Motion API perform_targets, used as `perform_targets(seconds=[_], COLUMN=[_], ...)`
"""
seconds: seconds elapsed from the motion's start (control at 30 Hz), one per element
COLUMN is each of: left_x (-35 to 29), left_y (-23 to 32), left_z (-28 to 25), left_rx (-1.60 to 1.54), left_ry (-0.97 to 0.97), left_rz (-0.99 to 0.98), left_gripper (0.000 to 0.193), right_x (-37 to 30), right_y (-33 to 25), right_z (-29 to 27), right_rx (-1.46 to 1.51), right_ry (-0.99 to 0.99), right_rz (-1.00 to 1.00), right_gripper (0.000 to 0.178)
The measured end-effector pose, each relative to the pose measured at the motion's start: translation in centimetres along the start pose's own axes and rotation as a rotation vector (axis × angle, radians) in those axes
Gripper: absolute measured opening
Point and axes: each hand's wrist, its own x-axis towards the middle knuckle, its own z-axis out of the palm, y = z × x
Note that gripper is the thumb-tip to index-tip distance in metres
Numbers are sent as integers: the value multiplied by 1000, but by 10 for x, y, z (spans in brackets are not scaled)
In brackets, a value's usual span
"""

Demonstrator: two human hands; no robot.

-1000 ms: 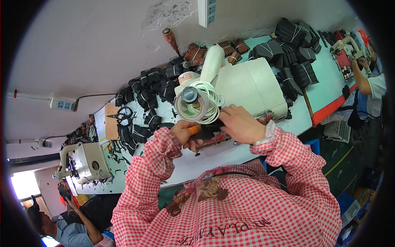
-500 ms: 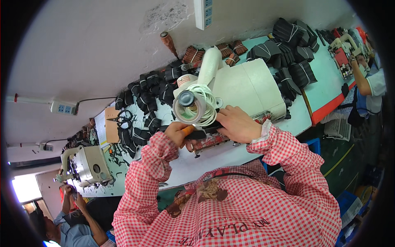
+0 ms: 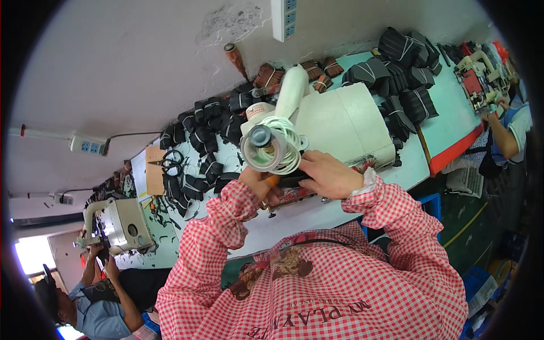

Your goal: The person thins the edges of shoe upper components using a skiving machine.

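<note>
In the head view, the person in a red checked smock works at a cream sewing machine [image 3: 340,122] on the pale bench [image 3: 447,130]. The right hand [image 3: 331,175] lies flat, fingers pressed down on a dark piece [image 3: 294,181] at the machine's front edge, just below the handwheel wound with white cord [image 3: 272,148]. The left hand [image 3: 258,184], just left of that dark piece, is curled around something small and orange [image 3: 273,180]; whether it grips tightly cannot be told.

The step in hand seems to be feeding or positioning the dark piece under the needle area, which the handwheel hides. The next move likely calls for both hands guiding the piece steadily past the machine's front, keeping fingertips off the needle line.

Behind the machine lie bundles of black straps [image 3: 405,99]; left of it, scissors [image 3: 171,163]. Other workers sit at machines well left and right.
</note>
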Motion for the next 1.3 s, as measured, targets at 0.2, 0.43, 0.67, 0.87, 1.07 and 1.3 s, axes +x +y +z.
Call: perform_targets(seconds=[0.2, 0.43, 0.67, 0.87, 1.07, 1.3], left_x=[-26, 20, 43, 45, 48, 49], left_y=[-20, 9, 20, 13, 7, 9], left_z=[27, 114, 132, 128, 126, 125], left_rx=[276, 574, 383, 375, 402, 414], left_ry=[-15, 490, 313, 262, 273, 277], left_rz=[75, 973, 730, 743, 721, 718], left_gripper=[34, 75, 83, 88, 86, 87], right_x=[-21, -42, -56, -62, -65, -65], right_y=[13, 34, 28, 35, 30, 24], right_z=[-21, -33, -38, -26, -25, -25], right_rx=[-5, -386, -331, -199, -218, -232], right_ry=[44, 311, 223, 261, 280, 264], right_rz=[236, 183, 377, 365, 394, 419], right_gripper=[38, 38, 35, 37, 38, 40])
